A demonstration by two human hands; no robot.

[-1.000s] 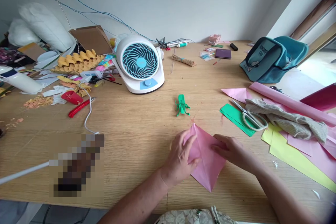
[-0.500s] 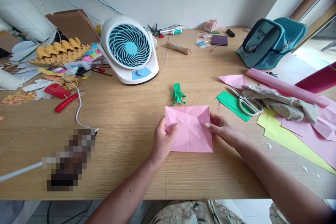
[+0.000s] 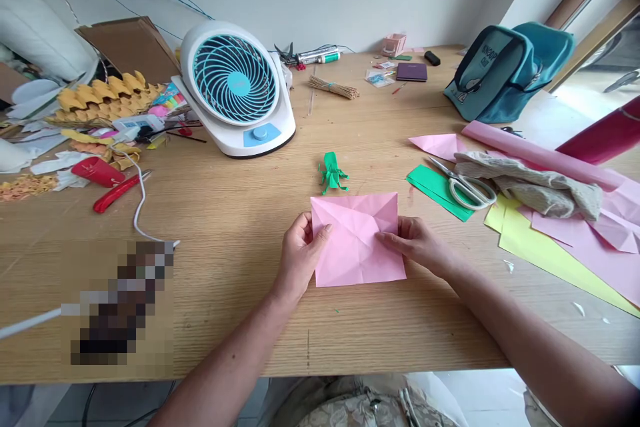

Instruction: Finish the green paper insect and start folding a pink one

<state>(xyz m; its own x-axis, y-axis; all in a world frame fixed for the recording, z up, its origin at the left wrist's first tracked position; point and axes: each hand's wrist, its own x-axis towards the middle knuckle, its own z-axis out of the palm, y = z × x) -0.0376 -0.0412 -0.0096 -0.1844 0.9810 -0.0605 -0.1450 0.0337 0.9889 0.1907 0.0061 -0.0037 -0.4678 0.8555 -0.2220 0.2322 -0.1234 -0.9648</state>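
A square sheet of pink paper (image 3: pixel 357 260), marked with several crossing creases, is held up above the table near its front. My left hand (image 3: pixel 299 255) grips its left edge, thumb on the front and fingers behind. At the right edge my right hand (image 3: pixel 420 245) pinches the sheet the same way, its thumb reaching further in. The fingers behind the paper are partly hidden. Just beyond the sheet's top edge stands a small green folded-paper figure (image 3: pixel 331 172) with thin legs.
On the right lie scissors (image 3: pixel 470 192) over green paper (image 3: pixel 434 188), grey gloves (image 3: pixel 530 183), yellow paper (image 3: pixel 550 260) and a pink roll (image 3: pixel 540 153). A white fan (image 3: pixel 240 87) stands at back left, a teal bag (image 3: pixel 493 77) at back right. A red-handled knife (image 3: pixel 117 195) lies left.
My right thumb has slid inward over the pink paper, and my left hand has shifted slightly on its edge. The whole view has moved a little.
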